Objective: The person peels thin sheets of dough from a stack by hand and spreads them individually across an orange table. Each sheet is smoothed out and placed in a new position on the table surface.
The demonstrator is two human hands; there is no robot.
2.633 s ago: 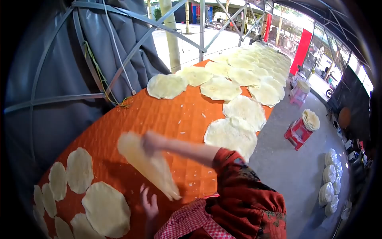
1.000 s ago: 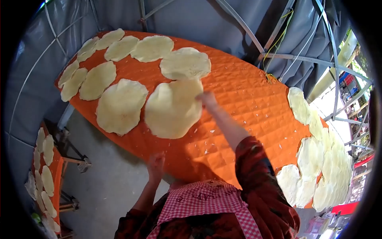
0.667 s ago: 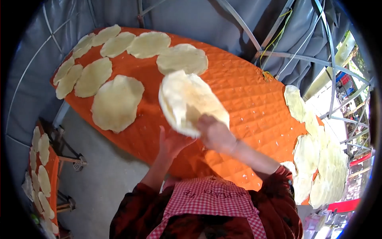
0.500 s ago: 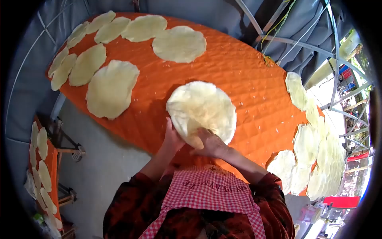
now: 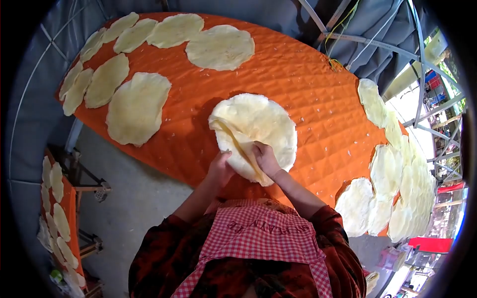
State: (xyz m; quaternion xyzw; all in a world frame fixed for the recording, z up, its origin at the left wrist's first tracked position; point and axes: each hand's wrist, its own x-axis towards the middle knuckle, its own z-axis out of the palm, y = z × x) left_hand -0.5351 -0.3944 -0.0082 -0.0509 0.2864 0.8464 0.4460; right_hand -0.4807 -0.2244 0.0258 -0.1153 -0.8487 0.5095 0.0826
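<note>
A stack of pale, thin round sheets (image 5: 266,119) is held over the near middle of the orange cloth (image 5: 318,114). My left hand (image 5: 221,168) grips the stack's lower left edge, thumb on top and fingers underneath. My right hand (image 5: 266,158) pinches the top sheet near the lower middle, where it is lifted into a fold running from upper left to lower right. The sheets beneath show around the fold. The right fingertips are partly hidden by the sheet.
Single pale sheets (image 5: 138,109) lie at the cloth's left and far edge. Many overlapping sheets (image 5: 385,171) cover its right end. A second orange table (image 5: 73,213) with sheets stands at lower left. Metal poles (image 5: 387,47) and a grey tarp (image 5: 278,15) are behind.
My right hand has moved slightly up and right and raised a fold in the top sheet. My left hand has shifted a little right along the stack's edge. The view has shifted slightly.
</note>
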